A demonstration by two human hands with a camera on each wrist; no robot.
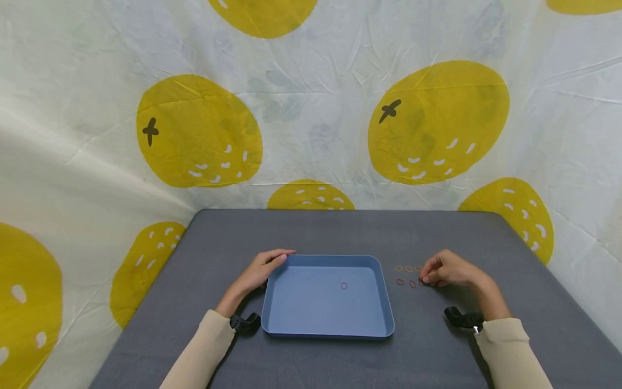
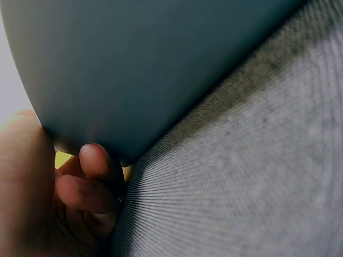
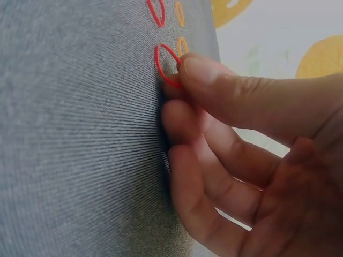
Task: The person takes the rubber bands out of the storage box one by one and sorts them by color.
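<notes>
My right hand [image 1: 449,269] pinches a red rubber band [image 3: 158,63] between thumb and fingertips, close over the table to the right of the tray. Its other fingers curl loosely below. Beside it lie more rubber bands: red ones [image 1: 400,282] in the nearer row, yellow ones [image 1: 399,268] behind. My left hand [image 1: 257,272] holds the blue tray [image 1: 311,316] at its far left corner, thumb at the rim. In the left wrist view, curled fingers [image 2: 95,160] rest against the tray's outer wall. One red rubber band [image 1: 344,282] lies inside the tray.
The tray stands on a grey cloth-covered table [image 1: 340,232]. A white curtain [image 1: 316,124] printed with yellow fruit hangs behind the table's far edge and along the left side. Each wrist wears a black camera band [image 1: 245,323].
</notes>
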